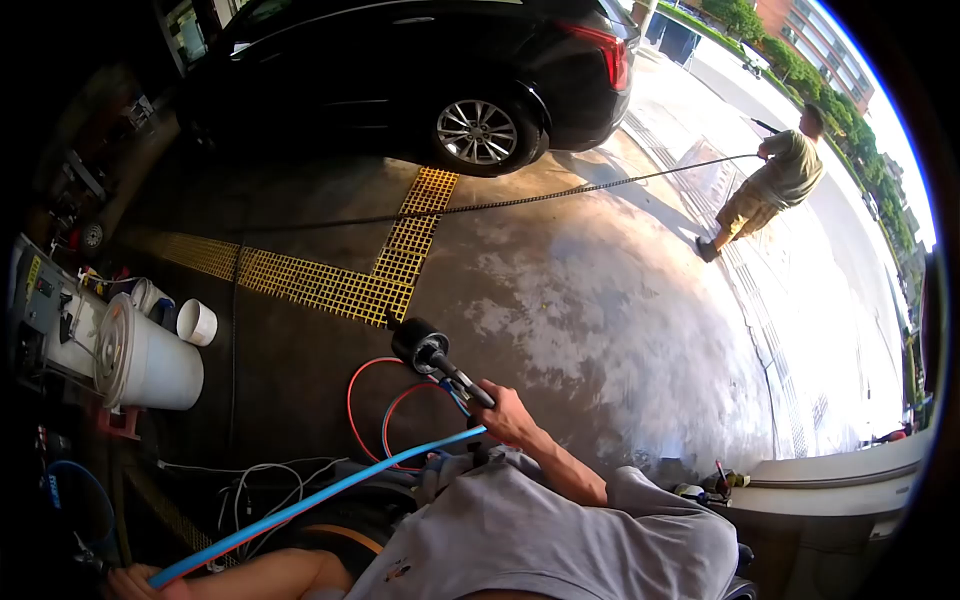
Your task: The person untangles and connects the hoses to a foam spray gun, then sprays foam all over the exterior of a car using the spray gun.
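Note:
My right hand (507, 414) is closed round the handle of a black tool (420, 345) with a round, drum-like head, held out over the floor. Below it passes a thick blue hose (330, 492), running down to the lower left. My left hand (135, 582) is at the bottom left edge, beside the lower end of that hose; its fingers are dark and partly cut off, so its grip is unclear. A thin red hose (352, 385) loops near the tool.
A black car (390, 90) stands at the top. At the right a person (785, 170) holds a long dark hose (560, 196) crossing the floor. Yellow grating (320, 288) lies in the floor. White buckets (165, 365) stand left, near a grey machine (65, 320). White cables (270, 468) lie below.

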`<state>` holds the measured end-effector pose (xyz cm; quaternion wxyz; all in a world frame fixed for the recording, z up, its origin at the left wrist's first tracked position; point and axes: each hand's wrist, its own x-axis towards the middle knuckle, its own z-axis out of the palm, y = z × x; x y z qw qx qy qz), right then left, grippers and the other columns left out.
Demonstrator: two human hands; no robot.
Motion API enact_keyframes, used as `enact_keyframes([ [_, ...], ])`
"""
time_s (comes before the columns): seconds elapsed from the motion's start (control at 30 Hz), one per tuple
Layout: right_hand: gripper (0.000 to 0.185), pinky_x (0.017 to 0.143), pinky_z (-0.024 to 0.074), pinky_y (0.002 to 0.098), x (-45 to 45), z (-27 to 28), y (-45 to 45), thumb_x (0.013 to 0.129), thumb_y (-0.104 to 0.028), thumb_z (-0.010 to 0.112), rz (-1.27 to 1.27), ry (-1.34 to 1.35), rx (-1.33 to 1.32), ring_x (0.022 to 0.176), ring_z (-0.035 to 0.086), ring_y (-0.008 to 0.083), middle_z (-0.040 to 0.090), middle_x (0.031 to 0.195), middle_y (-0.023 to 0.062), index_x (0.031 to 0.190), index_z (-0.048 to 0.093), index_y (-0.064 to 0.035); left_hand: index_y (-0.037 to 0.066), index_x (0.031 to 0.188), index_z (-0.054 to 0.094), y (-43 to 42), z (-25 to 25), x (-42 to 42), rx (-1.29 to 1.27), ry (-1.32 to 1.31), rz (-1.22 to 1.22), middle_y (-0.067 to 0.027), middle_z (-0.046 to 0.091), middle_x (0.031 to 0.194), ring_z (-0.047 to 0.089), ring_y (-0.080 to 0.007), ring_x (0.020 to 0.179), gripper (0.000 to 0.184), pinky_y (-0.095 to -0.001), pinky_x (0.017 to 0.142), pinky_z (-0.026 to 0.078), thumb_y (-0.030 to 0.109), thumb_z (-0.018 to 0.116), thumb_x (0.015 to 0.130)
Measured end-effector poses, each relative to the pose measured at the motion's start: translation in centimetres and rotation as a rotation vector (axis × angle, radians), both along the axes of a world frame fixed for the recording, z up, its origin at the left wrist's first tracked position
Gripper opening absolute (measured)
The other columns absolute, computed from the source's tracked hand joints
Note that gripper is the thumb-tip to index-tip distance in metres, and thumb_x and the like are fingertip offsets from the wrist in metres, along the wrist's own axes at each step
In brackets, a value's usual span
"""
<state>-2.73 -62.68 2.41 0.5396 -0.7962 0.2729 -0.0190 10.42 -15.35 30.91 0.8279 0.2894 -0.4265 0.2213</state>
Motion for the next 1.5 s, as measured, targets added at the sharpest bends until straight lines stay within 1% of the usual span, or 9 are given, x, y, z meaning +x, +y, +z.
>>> enact_keyframes([
  [0.27,0.031,0.073,0.0492,0.0416,-7.0,-0.2,-8.8,0.084,-0.023,0.062,-0.121,0.089,0.125,0.073,0.064,0.0327,0.067,0.083,0.0219,0.107,0.065,-0.0026,-0.013,0.107,0.042,-2.7,3.1,-2.0,0.03,-0.072,-0.051,-0.0055,0.04,0.066,0.036,-0.0078,0.051,0.024,-0.0209,0.051,0.029,0.004,0.047,0.09],
  [0.37,0.027,0.046,0.0411,0.0303,-8.9,-2.9,-13.1,0.081,-0.017,0.067,-0.288,0.042,0.219,0.053,0.054,0.0141,0.056,0.066,0.0043,0.104,0.064,-0.0022,-0.013,0.11,0.041,-3.3,4.1,-3.6,0.007,-0.076,-0.075,-0.0055,0.04,0.067,0.035,-0.008,0.051,0.025,-0.0214,0.052,0.03,0.004,0.044,0.092],
  [0.57,0.019,0.041,0.0407,0.0306,-12.0,-7.4,-21.2,0.081,-0.005,0.06,-0.902,-0.214,0.711,0.046,0.05,0.0145,0.057,0.066,0.0063,0.099,0.06,-0.0009,-0.011,0.108,0.038,-2.7,5.6,-6.3,0.001,-0.018,-0.11,-0.0054,0.037,0.064,0.036,-0.009,0.053,0.022,-0.0226,0.053,0.031,0.004,0.043,0.093],
  [0.97,0.011,0.049,0.0426,0.031,-37.0,-41.7,-22.9,0.087,-0.009,0.052,-1.882,-0.212,1.336,0.054,0.045,0.0174,0.045,0.063,0.0052,0.077,0.048,-0.008,-0.011,0.107,0.038,2.6,7.8,-7.9,0.032,0.062,-0.007,-0.004,0.036,0.059,0.035,-0.0104,0.048,0.024,-0.0211,0.051,0.03,0.006,0.037,0.09],
  [1.03,0.013,0.05,0.0433,0.0316,-37.2,-34.2,-19.1,0.089,-0.013,0.051,-2.149,-0.088,1.361,0.053,0.045,0.0174,0.046,0.064,0.0048,0.076,0.048,-0.0082,-0.01,0.106,0.04,5.2,8.0,-7.4,0.074,0.042,-0.011,-0.0032,0.035,0.058,0.035,-0.0105,0.046,0.023,-0.0217,0.048,0.03,0.006,0.038,0.09],
  [1.17,0.017,0.052,0.0445,0.0284,-37.8,-30.0,-14.7,0.093,-0.01,0.041,-2.176,-0.098,1.601,0.054,0.047,0.0179,0.052,0.066,0.0042,0.079,0.051,-0.0063,-0.008,0.102,0.041,1.0,8.1,-8.5,-0.032,0.2,-0.039,-0.0046,0.039,0.062,0.035,-0.0105,0.047,0.02,-0.0217,0.047,0.03,0.01,0.046,0.094],
  [1.23,0.023,0.049,0.0467,0.0276,-43.9,-44.3,-15.7,0.097,-0.013,0.043,-2.012,-0.076,1.8,0.051,0.048,0.0143,0.05,0.062,0.0025,0.077,0.052,-0.0053,-0.007,0.103,0.041,-0.7,8.1,-9.0,-0.023,0.204,-0.016,-0.0049,0.038,0.063,0.035,-0.0108,0.047,0.018,-0.0226,0.046,0.03,0.008,0.046,0.094],
  [1.3,0.026,0.049,0.0473,0.0279,-39.3,-35.2,-16.3,0.098,-0.017,0.043,-1.978,0.063,1.691,0.051,0.047,0.0138,0.048,0.061,0.0018,0.076,0.051,-0.0058,-0.006,0.104,0.041,-0.4,8.7,-10.1,0.021,0.229,-0.049,-0.0045,0.038,0.063,0.035,-0.0109,0.048,0.017,-0.0229,0.047,0.031,0.005,0.048,0.093],
  [1.5,0.021,0.048,0.0403,0.0279,-34.8,-32.4,-22.9,0.094,-0.012,0.04,-1.519,-0.06,1.403,0.053,0.044,0.0151,0.045,0.063,0.0024,0.073,0.044,-0.0087,-0.007,0.105,0.041,0.0,9.6,-14.4,0.086,0.283,0.005,-0.0043,0.039,0.067,0.035,-0.0103,0.05,0.018,-0.0229,0.048,0.032,0.005,0.049,0.095],
])
